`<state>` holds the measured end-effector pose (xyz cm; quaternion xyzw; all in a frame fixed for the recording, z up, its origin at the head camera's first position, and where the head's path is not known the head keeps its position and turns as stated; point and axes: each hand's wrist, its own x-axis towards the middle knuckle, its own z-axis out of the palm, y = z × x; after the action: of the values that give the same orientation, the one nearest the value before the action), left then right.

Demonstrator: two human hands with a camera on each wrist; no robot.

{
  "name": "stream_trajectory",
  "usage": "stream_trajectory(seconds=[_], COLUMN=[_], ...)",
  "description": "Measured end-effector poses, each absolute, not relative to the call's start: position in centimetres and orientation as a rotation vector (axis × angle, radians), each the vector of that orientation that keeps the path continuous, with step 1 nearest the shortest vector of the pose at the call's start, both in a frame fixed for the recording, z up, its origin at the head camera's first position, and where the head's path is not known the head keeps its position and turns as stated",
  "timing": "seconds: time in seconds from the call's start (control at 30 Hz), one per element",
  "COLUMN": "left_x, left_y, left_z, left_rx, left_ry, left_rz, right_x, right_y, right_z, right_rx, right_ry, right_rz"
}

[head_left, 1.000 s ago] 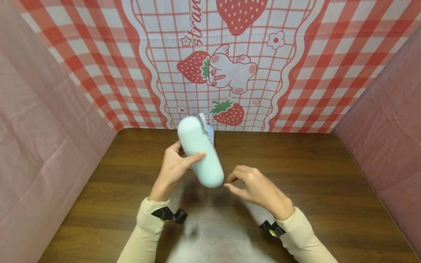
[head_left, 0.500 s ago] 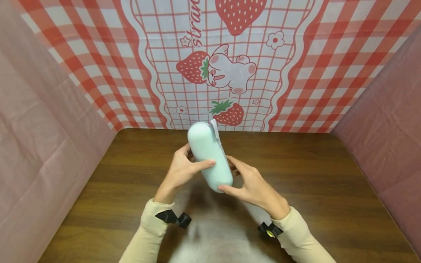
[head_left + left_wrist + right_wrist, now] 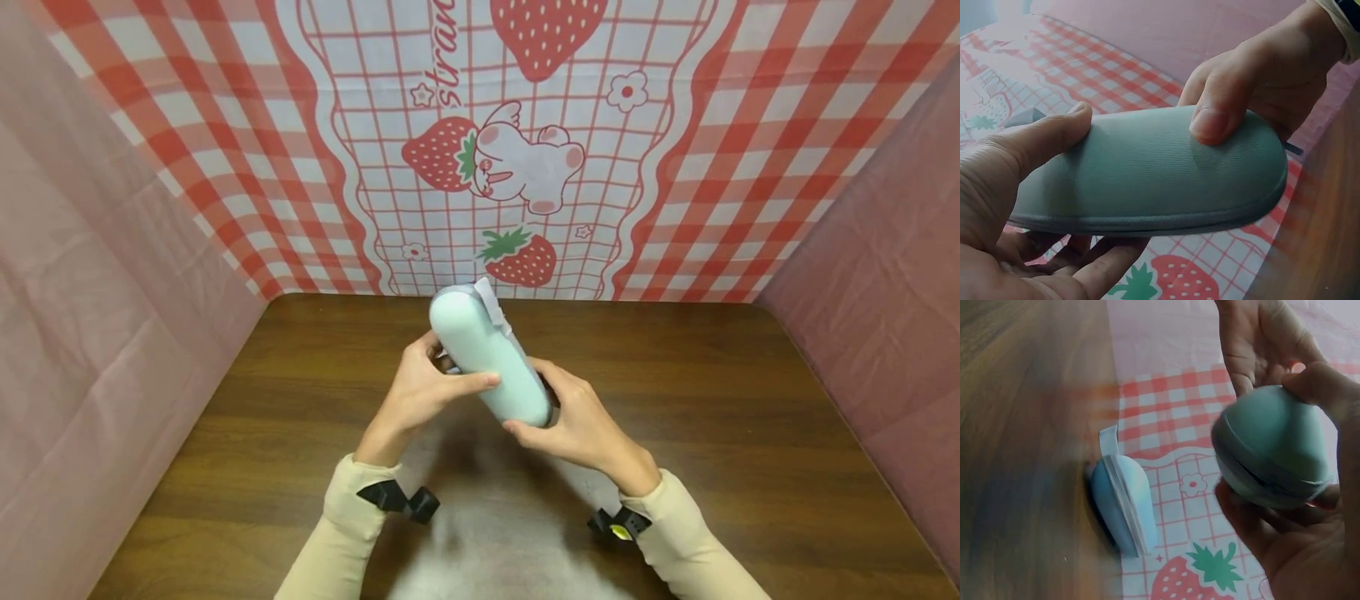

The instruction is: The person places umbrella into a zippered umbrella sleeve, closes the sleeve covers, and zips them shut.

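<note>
A mint-green, rounded oblong zip case (image 3: pixel 491 358), in shape like a glasses case, is held tilted above the table. My left hand (image 3: pixel 420 387) grips its left side, thumb on top and fingers underneath. At the near end my right hand (image 3: pixel 581 417) holds it too, thumb (image 3: pixel 1213 122) on the top face and fingers round the far side. A grey zip (image 3: pixel 1147 224) runs along its edge, and a pale strap (image 3: pixel 492 304) sticks up near its far end. The right wrist view shows a dark line along the zip; I cannot tell whether it is a gap.
A light-blue zip case (image 3: pixel 1125 503) with a loop strap stands near the back cloth, hidden behind the mint case in the head view. Under the hands lies a brown wooden table (image 3: pixel 712 400). A strawberry-patterned cloth (image 3: pixel 555 167) hangs behind, with pink cloth (image 3: pixel 870 233) on both sides.
My right hand has come in from beside the case and taken hold of its near end. Case and left hand have shifted right, and the case has tilted more.
</note>
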<state>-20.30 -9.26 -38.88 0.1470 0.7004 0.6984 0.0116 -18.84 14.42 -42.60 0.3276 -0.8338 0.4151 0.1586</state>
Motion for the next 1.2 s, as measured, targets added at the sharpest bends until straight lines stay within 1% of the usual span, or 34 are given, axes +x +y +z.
stream_trajectory(seconds=[0.17,0.37,0.63,0.73,0.83,0.93,1.07,1.2], left_x=[-20.6,-20.8,-20.4,-20.1,-19.6,-19.0,-18.3,-18.1], left_y=[-9.6,-10.6,-13.3,-13.6,-13.6,-13.4,-12.9,-12.1], left_z=[-38.8,-38.4,-37.2,-36.7,-36.4,-36.0,-35.7,-35.8], left_rx=[0.544,0.525,0.628,0.691,0.779,0.929,1.159,1.281], left_ry=[2.159,2.11,2.346,2.541,2.715,2.834,2.886,2.865], left_rz=[2.211,2.253,2.267,2.217,2.089,1.914,1.721,1.545], right_x=[-18.9,-19.0,-19.4,-19.4,-19.3,-19.1,-19.2,-19.2], right_y=[14.7,15.2,15.6,15.6,15.6,15.6,15.6,15.5], right_z=[-42.5,-42.1,-42.1,-42.1,-42.0,-41.9,-41.8,-41.9], right_rx=[0.906,0.836,0.82,0.837,0.845,0.848,0.855,0.888], right_ry=[-2.267,-2.243,-2.288,-2.302,-2.336,-2.367,-2.392,-2.408], right_rz=[1.191,1.199,1.101,1.078,1.065,1.067,1.064,1.041])
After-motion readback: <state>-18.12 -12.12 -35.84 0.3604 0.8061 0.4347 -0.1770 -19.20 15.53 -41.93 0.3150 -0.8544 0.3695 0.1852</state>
